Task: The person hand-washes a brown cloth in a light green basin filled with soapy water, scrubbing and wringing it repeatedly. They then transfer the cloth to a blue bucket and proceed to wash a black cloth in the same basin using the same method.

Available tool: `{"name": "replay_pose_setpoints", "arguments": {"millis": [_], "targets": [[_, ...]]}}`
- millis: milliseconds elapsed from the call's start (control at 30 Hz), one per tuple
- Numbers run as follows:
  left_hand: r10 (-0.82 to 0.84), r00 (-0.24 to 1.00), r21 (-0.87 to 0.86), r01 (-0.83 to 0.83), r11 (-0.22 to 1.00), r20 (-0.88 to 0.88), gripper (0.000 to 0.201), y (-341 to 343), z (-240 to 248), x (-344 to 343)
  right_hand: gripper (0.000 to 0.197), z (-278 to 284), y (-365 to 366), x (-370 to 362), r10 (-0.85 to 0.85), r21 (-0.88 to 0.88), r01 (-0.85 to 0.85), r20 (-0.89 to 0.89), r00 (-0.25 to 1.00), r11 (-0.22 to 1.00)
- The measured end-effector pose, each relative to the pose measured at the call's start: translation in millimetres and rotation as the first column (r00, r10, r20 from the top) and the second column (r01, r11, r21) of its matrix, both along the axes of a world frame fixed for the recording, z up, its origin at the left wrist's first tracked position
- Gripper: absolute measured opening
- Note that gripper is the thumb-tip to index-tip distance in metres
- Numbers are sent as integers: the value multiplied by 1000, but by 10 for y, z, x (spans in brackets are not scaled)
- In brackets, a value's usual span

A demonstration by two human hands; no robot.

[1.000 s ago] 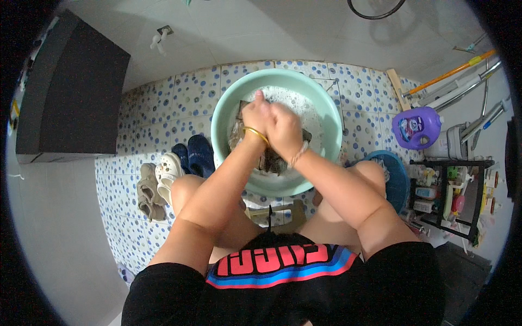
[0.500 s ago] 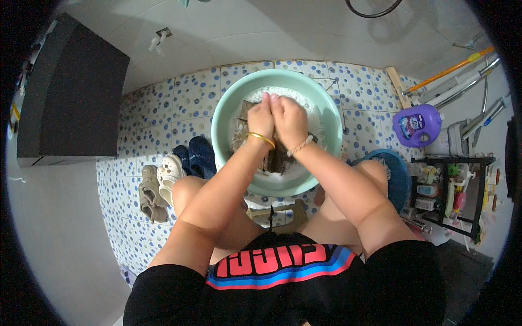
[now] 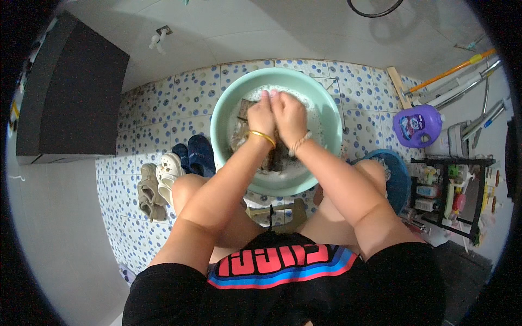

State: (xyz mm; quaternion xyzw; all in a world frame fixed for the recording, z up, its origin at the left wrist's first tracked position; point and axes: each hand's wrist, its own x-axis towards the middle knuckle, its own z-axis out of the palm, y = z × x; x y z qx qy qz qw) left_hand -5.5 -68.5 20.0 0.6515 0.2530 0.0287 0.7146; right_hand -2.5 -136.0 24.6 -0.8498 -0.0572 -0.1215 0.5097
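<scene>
A pale green round basin (image 3: 218,122) stands on the floor between my legs, with whitish, foamy water (image 3: 298,175) inside. Wet brown-grey cloth (image 3: 280,161) lies bunched in it, partly hidden under my wrists. Over the middle of the basin, my left hand (image 3: 260,116) and my right hand (image 3: 291,117) are closed side by side on the cloth, thumbs close together and pointing away from me. A gold bangle circles my left wrist and a braided band my right. What lies inside my fingers is mostly covered.
A purple detergent jug (image 3: 417,126) stands to the right, by mop poles (image 3: 451,70) and a black rack (image 3: 447,202) of bottles. A blue tub (image 3: 401,179) is beside my right knee. Shoes and slippers (image 3: 201,155) lie at left, below a dark cabinet (image 3: 81,92).
Both hands stay together over the basin, shifted only slightly. The cloth beneath has moved a little, and the basin has slid very slightly to the left.
</scene>
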Motion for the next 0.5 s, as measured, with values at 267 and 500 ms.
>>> {"name": "replay_pose_setpoints", "arguments": {"millis": [267, 500], "targets": [[-90, 995, -109, 86, 990, -38, 42, 198, -217, 61, 30, -40, 78, -180, 122, -16, -121, 200, 972, 992], [-304, 953, -121, 303, 945, 8, 42, 18, 111, -118, 47, -391, -209, 287, -41, 146, 86, -284, 958, 986]]}}
